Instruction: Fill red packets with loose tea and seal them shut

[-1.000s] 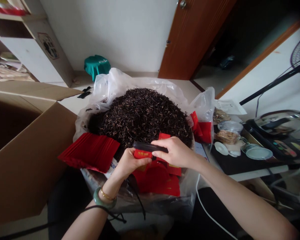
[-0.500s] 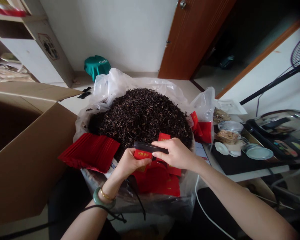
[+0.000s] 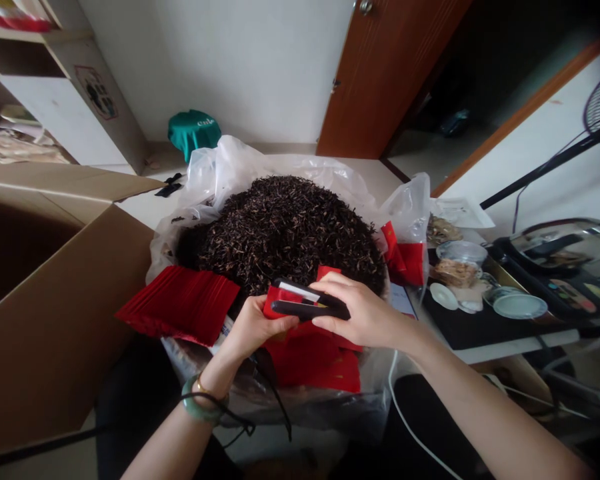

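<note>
My left hand point(image 3: 250, 328) pinches a small red foil tea packet point(image 3: 271, 300) over the front of the basket. In my right hand point(image 3: 365, 312) is a black handheld bag sealer point(image 3: 305, 309); its two jaws are apart, with a pale strip on the upper one. The packet's edge lies at the jaws, and part of it is hidden behind them. Below both hands lie loose red packets point(image 3: 325, 367). To the left, a fanned row of red packets point(image 3: 180, 303) rests beside the heap of dark tea leaves point(image 3: 285, 227).
A clear plastic bag point(image 3: 240, 160) lines the basket around the leaves. An open cardboard box point(image 3: 55, 333) stands at left. On the right, a side table point(image 3: 520, 350) bears jars and lids. A white cable point(image 3: 405, 417) hangs near my right forearm. More red packets point(image 3: 410, 263) lie at the basket's right rim.
The sealer's jaws have gone from closed across the packet to apart. My right hand has shifted slightly right and down, and the packet has tilted in my left hand.
</note>
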A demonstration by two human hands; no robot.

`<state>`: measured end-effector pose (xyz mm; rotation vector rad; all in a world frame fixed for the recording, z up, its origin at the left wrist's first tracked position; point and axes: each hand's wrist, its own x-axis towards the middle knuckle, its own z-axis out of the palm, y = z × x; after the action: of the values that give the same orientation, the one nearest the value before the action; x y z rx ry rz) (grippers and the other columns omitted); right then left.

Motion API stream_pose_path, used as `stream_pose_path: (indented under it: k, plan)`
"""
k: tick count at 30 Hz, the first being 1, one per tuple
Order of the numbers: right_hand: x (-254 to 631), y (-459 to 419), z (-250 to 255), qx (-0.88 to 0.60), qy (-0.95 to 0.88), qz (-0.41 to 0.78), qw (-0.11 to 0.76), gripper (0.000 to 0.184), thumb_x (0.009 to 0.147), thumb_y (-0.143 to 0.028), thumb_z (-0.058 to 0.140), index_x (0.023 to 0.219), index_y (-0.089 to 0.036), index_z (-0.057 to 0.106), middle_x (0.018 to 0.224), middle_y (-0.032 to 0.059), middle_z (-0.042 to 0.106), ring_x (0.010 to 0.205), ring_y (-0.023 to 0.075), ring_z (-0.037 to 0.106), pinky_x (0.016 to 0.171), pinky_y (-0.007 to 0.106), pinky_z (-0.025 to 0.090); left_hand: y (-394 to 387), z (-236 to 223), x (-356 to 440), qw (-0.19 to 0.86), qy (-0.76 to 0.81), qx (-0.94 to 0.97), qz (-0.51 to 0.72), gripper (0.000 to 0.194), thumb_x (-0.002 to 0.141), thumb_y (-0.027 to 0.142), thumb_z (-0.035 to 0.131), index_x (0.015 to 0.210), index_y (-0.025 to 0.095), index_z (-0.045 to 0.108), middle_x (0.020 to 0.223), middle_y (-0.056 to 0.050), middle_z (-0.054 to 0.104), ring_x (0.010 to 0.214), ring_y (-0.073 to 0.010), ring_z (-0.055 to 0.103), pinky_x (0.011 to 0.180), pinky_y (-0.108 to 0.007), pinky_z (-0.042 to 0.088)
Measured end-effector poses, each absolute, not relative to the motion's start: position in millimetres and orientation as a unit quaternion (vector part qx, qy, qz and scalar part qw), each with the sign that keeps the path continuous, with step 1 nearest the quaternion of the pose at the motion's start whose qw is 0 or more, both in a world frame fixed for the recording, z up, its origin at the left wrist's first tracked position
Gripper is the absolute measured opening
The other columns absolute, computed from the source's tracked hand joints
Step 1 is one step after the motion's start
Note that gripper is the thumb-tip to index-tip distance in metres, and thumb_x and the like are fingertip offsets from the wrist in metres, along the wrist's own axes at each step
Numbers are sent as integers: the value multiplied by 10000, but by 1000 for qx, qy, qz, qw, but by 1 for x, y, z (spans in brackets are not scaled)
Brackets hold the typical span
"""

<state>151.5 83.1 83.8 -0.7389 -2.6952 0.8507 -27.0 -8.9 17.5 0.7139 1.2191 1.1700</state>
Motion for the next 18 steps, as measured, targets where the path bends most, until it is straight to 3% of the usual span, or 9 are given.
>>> stream_pose_path:
  k: [5, 14, 18]
  plan:
    - [155, 83, 82, -264, -915, 281, 118, 354, 803, -269, 657, 1138, -161, 623, 1021, 94, 637, 912, 217, 640, 830, 368, 529, -8, 19, -27, 593, 540, 318, 506, 354, 529, 355, 844, 710, 103, 673, 546, 7, 620, 439, -75, 481, 435, -195, 409]
    - [138, 76, 83, -259, -917, 273, 132, 222, 829, -208, 614, 1033, -153, 680, 922, 71, 658, 809, 182, 626, 758, 324, 509, -9, 16, -18, 607, 525, 347, 485, 346, 557, 374, 827, 623, 126, 595, 475, 61, 512, 407, -47, 396, 413, -183, 359]
    - [139, 76, 79, -258, -920, 265, 133, 192, 845, -198, 586, 998, -153, 693, 868, 66, 638, 757, 170, 610, 703, 299, 494, -11, 23, -21, 579, 540, 335, 511, 362, 576, 411, 814, 703, 125, 633, 575, 20, 609, 482, -85, 497, 474, -204, 425]
